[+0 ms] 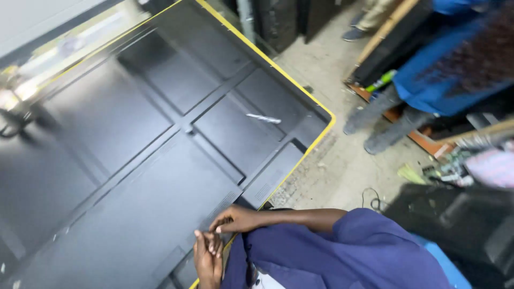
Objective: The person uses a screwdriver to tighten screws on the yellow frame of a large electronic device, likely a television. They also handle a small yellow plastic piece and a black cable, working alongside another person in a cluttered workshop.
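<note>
Both hands sit at the near edge of a large black back panel, a flat screen casing lying face down with a thin yellow strip running along its rim. Right hand: fingers curled loosely, tips pressed on the panel's lower edge by a ribbed vent strip; grip narrow, closed on nothing that shows. Left hand: fingers straight and together, lying flat along the same edge, just below the right hand and touching its fingertips; no object visible in it. Right arm in a dark blue sleeve comes in from the lower right. The panel fills the left and centre of view, tilted, its far right corner pointing to a concrete floor. A small silvery strip lies on the panel, well apart from the hands. Open room: the panel surface ahead of the hands is bare; floor to the right of the corner is free up to another person's legs and shoes, blue clothing above them. Clutter of boards and parts at far right, blurred.
</note>
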